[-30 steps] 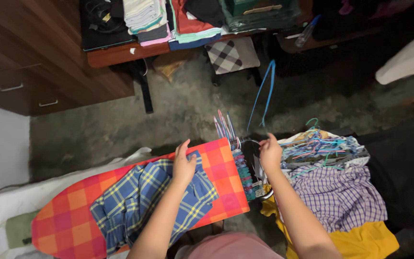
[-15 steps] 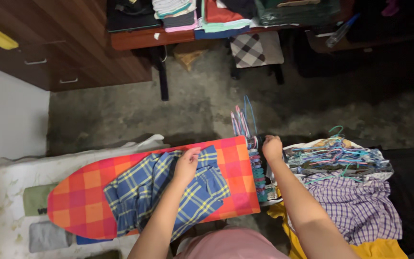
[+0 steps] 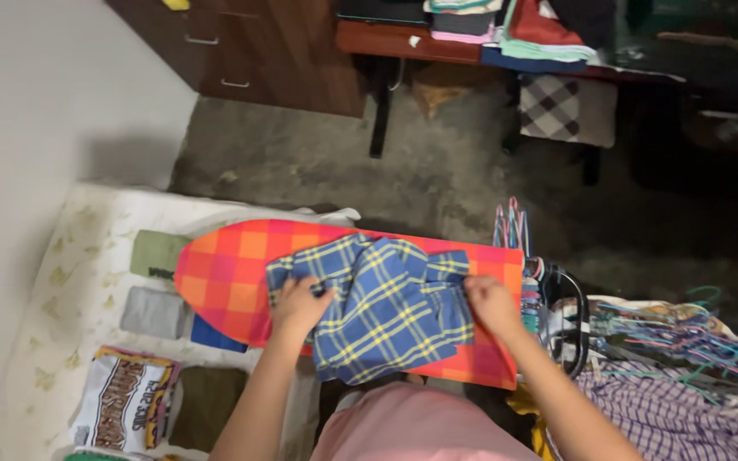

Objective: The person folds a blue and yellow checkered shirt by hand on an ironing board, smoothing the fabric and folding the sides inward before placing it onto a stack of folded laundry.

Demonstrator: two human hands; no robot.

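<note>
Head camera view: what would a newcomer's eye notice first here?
First comes the ironing board with its bright red and orange checked cover, lying across the middle. On it lies a blue plaid shirt with yellow lines; the left hand presses its left edge and the right hand rests on its right edge. To the right, a tangle of coloured hangers lies on a pile of clothes.

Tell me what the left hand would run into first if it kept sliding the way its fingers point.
The left hand points up-left across the blue plaid shirt; past the shirt's edge it would probably meet bare red-orange ironing board cover first.
</note>
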